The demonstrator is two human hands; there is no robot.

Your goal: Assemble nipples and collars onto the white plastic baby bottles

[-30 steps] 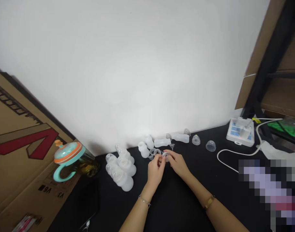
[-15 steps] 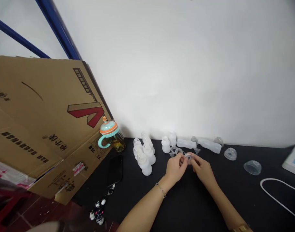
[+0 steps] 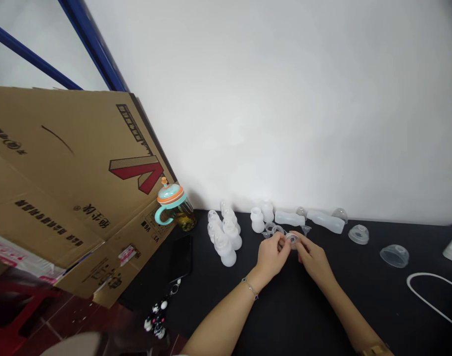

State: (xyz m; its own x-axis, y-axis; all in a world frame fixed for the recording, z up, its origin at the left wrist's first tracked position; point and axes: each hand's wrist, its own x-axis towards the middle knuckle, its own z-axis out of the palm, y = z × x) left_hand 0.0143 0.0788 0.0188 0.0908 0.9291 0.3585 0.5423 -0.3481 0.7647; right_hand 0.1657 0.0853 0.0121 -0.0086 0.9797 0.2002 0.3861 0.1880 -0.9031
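Black tabletop against white wall: both hands on one clear round piece

Black tabletop (image 3: 293,316) meets white wall (image 3: 270,99) along its far edge; cardboard (image 3: 73,163) stands at the left side. Left hand (image 3: 272,253) and right hand (image 3: 315,259) come in from the near side, forearms angled inward, wrists bent slightly toward each other. Fingertips nearly meet. Grip: thumbs and fingers of both hands closed on opposite sides of the clear round piece (image 3: 293,240), its upper face visible. Exact finger placement underneath: cannot tell.

Position of held piece: just on the near side of the clear rings (image 3: 278,229) and a small clear funnel-shaped piece (image 3: 306,229). Beyond, toward the wall: two upright white bottles (image 3: 257,220) and two lying bottles (image 3: 325,221). Clearance on this side is tight.

Left: capped bottles (image 3: 226,249) in a cluster, well apart from the left hand; then phone (image 3: 180,257) and lidded jug (image 3: 183,217). Right: clear domes (image 3: 394,255), spaced out, and white cable (image 3: 428,301) near the picture edge. Dark surface shows between the forearms, giving lateral room toward the near side.
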